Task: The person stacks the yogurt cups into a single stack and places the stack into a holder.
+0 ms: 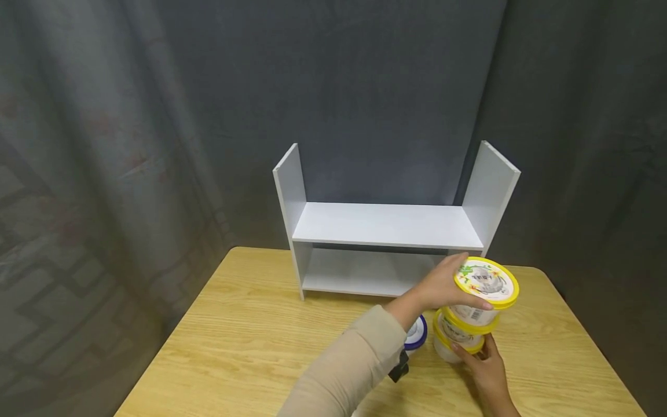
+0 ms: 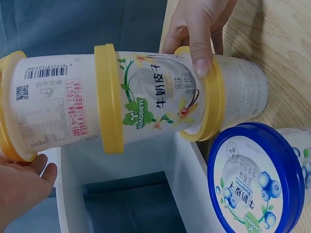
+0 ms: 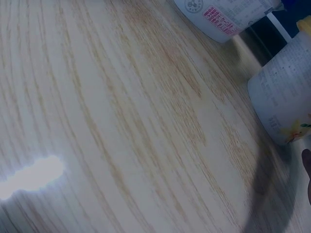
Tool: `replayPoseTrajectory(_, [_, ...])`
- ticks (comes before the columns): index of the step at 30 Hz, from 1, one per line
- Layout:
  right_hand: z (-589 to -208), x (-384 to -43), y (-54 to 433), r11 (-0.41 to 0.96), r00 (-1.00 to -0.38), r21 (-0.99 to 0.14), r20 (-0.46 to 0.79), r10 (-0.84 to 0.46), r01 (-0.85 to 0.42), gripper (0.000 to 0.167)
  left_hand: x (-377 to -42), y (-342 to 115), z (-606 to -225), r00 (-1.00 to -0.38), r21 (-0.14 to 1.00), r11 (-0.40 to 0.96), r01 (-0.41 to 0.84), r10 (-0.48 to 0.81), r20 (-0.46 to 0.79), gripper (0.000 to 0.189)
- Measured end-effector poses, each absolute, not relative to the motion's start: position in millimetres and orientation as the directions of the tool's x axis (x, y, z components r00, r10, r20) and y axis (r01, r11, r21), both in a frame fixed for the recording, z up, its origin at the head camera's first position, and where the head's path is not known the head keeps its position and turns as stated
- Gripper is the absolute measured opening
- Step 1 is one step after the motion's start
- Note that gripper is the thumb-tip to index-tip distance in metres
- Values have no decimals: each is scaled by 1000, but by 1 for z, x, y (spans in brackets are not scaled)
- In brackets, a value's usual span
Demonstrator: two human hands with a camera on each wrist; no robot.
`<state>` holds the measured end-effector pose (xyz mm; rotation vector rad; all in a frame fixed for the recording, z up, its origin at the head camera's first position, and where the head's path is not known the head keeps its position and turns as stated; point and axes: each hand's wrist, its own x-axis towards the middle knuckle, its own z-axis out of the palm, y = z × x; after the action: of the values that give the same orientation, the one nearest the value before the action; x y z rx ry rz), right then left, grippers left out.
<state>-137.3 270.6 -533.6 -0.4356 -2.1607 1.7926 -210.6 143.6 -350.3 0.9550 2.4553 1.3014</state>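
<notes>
And here's the left hand (image 1: 443, 286) up at the top tub (image 1: 475, 314), fingers and thumb hooked round its yellow lid (image 1: 487, 282). The right hand (image 1: 487, 370) is down low on the same stack, holding the middle tub (image 2: 155, 97) near its base, thumb in front and fingers behind. Whether that thumb also bears on the lid of the bottom tub (image 2: 245, 87) is hard to tell. Three yellow-lidded tubs, then, one above another, the lowest standing on the wooden table (image 1: 234, 336), toward its right side! The top tub turns its barcode and a box of red print toward the left wrist camera, while the middle one shows green leaves and orange flowers. Just beside the stack is the blue tub (image 2: 243, 184), blueberries on its lid, half hidden from the head view by the left sleeve (image 1: 354, 359). Behind them all, toward the back of the table, stands the white shelf (image 1: 385, 225), two boards between upright sides, with a grey curtain (image 1: 365, 104) for a backdrop.
</notes>
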Motion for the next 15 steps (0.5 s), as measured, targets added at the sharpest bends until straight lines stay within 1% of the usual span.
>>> replayPoseTrajectory(12, [-532,-138,269,173,-910,-980,-19,413,99,75,-210,142,-349,-763,793,397,461,634,126,101])
replayPoseTrajectory(15, [-531,-139,269,180,-911,-977,-31,412,115,76,-209,139,-349,-757,777,403,483,638,141,101])
